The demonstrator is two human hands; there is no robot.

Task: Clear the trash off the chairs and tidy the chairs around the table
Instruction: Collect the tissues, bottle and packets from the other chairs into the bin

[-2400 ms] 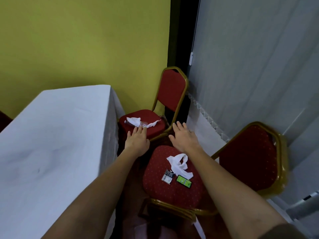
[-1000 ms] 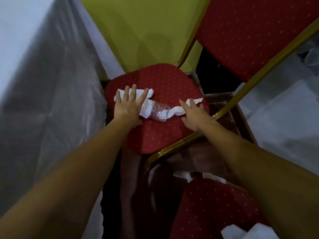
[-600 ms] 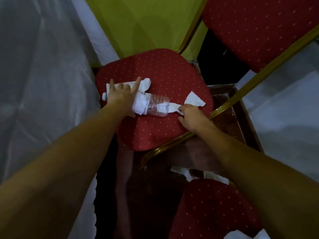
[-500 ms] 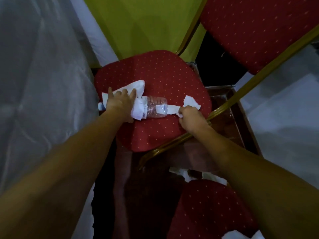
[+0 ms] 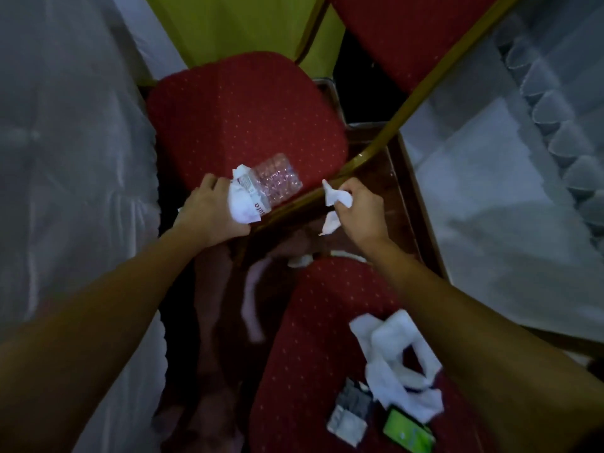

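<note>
left hand: fingers curl round the plastic bottle and tissue wad, the bottle jutting past them over the far seat edge. right hand: fingers pinch a tissue strip that hangs below them. judgement: keep both grips tight while lifting clear; loose tissue awaits on the near seat.

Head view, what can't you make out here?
Head view:
Bottle neck and cap: hidden by left hand and tissue.
Its label print: too small, blurred.
Far chair backrest: cut off by top edge.
Green item on near chair: dim, unidentifiable.
</note>
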